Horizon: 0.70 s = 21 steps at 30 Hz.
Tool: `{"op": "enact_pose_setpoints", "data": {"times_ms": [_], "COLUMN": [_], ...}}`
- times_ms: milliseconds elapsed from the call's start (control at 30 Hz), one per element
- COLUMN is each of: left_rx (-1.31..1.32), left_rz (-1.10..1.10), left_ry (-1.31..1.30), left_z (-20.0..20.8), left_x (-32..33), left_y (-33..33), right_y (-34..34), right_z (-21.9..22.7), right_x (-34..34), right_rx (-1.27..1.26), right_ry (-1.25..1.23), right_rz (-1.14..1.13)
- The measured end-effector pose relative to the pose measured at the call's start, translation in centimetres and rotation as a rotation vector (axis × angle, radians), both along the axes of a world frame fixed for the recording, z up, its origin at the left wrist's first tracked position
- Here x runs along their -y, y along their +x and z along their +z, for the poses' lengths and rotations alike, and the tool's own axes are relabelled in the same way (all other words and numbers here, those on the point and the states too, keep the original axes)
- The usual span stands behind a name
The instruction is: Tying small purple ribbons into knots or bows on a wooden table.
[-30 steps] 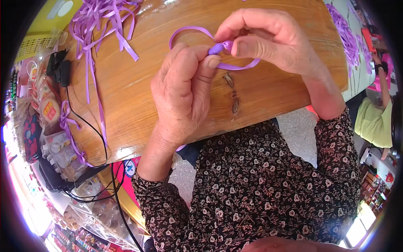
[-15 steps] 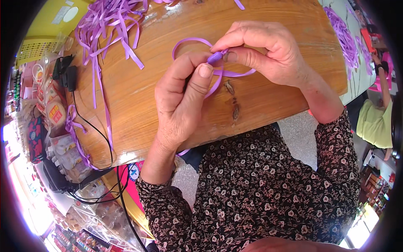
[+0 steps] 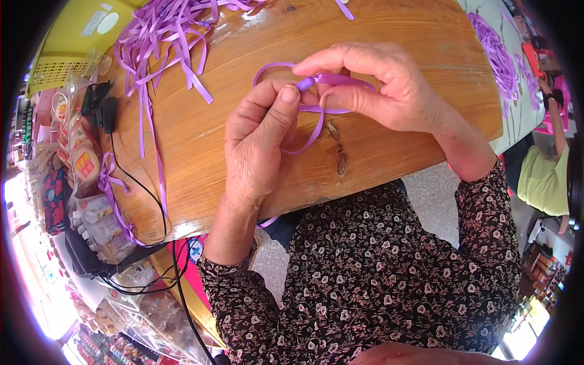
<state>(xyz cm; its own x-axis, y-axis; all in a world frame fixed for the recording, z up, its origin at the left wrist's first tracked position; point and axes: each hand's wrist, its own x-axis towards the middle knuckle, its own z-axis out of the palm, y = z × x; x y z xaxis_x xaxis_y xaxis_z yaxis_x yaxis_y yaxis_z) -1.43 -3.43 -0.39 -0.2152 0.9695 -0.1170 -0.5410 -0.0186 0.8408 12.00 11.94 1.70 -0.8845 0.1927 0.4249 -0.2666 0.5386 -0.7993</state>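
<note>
1. Purple at the fingertips: pinching one small piece [image 3: 305,84] between thumb and forefinger of the left hand [image 3: 258,134], raised over the wooden bench [image 3: 201,146], forearm rising from below.
2. Reaching in from the right with the right hand [image 3: 389,85], thumb and forefinger parted around one ribbon [image 3: 344,79]; cannot tell whether gripping it.
3. Keeping both hands close together, elbows bent.
4. Counting at upper left: one tangled heap [image 3: 167,36] of ribbons, too overlapped to number; at the top edge, one loose strand [image 3: 345,9].
5. Counting past the bench's right end: one purple bundle [image 3: 497,58].
</note>
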Motion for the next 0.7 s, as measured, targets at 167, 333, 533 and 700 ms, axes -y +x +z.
{"op": "enact_pose_setpoints", "data": {"times_ms": [167, 333, 533, 700], "left_rx": [-0.336, -0.632, -1.039, -1.256], "left_rz": [0.234, 0.291, 0.249, 0.261], "left_ry": [-0.007, 0.038, 0.280, 0.332], "left_z": [0.6, -0.5, 0.4, 0.4], "left_x": [-0.6, -0.8, -0.6, -0.4], "left_y": [2.0, 1.9, 1.5, 1.7], "right_y": [0.4, 0.3, 0.9, 1.1], "right_z": [-0.6, -0.7, 0.2, 1.1], "right_x": [-0.3, -0.6, -0.4, -0.6], "right_rx": [-0.040, -0.176, -0.101, 0.490], "right_ry": [0.216, 0.541, 0.274, -0.582], "right_rz": [-0.073, -0.117, 0.077, 0.305]}}
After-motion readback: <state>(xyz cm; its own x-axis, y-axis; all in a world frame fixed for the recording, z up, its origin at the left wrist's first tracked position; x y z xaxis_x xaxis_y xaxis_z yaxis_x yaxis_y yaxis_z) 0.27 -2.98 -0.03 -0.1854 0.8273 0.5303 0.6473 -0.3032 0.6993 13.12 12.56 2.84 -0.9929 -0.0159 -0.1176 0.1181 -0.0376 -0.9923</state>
